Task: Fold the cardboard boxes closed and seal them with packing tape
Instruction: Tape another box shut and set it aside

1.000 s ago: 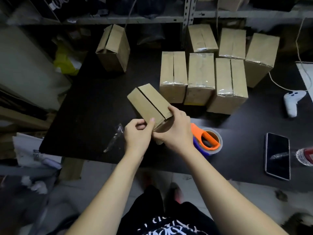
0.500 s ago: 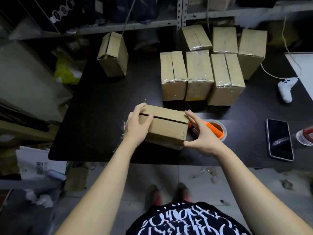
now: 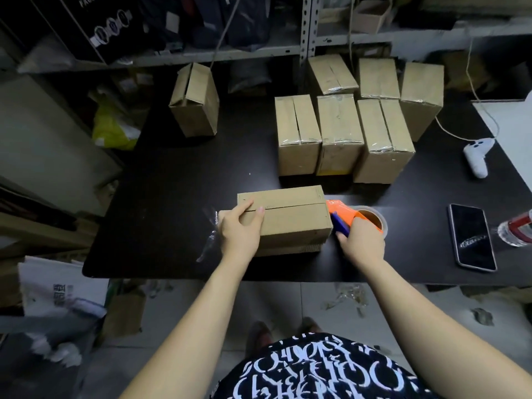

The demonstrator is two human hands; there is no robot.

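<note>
A brown cardboard box [image 3: 290, 217] lies lengthwise on the black table [image 3: 161, 203], its two top flaps folded shut with a bare seam. My left hand [image 3: 240, 227] rests on the box's left end, fingers over the top flaps. My right hand [image 3: 361, 239] grips the orange tape dispenser [image 3: 344, 214] with its tape roll [image 3: 374, 221], just right of the box. Several taped boxes [image 3: 339, 133] stand behind it. One untaped box [image 3: 195, 102] stands at the far left.
A black phone [image 3: 472, 236] and a water bottle [image 3: 515, 228] lie at the right. A white game controller [image 3: 478, 155] with a cable sits farther back. A crumpled clear tape scrap [image 3: 211, 228] lies left of the box. Shelving runs behind the table.
The box has been turned from tilted in both hands to lying flat on the table. My right hand left the box's right end and took hold of the tape dispenser.
</note>
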